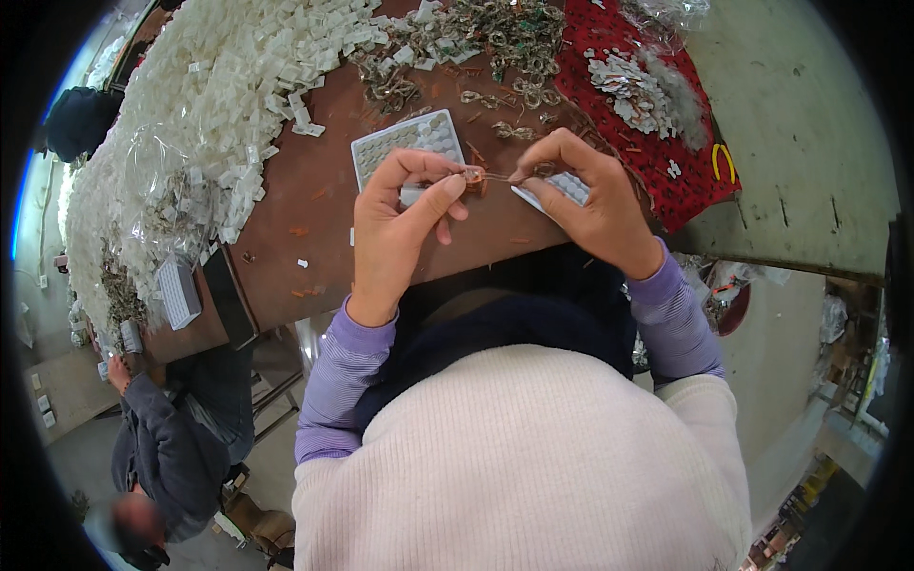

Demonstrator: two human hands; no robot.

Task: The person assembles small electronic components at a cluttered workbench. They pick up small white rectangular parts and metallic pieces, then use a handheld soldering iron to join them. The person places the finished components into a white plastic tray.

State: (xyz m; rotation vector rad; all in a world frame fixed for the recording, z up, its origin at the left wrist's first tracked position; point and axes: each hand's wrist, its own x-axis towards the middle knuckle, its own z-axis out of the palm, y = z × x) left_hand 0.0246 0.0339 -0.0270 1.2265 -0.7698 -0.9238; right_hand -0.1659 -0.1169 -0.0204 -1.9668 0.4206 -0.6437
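Brown table (314, 200), strand (495, 178) sideways above

One view — fisheye, on your head, facing down; close above your side of the brown table (328, 243).

No texts, labels, brands, numbers or signs can be read anywhere in this view.
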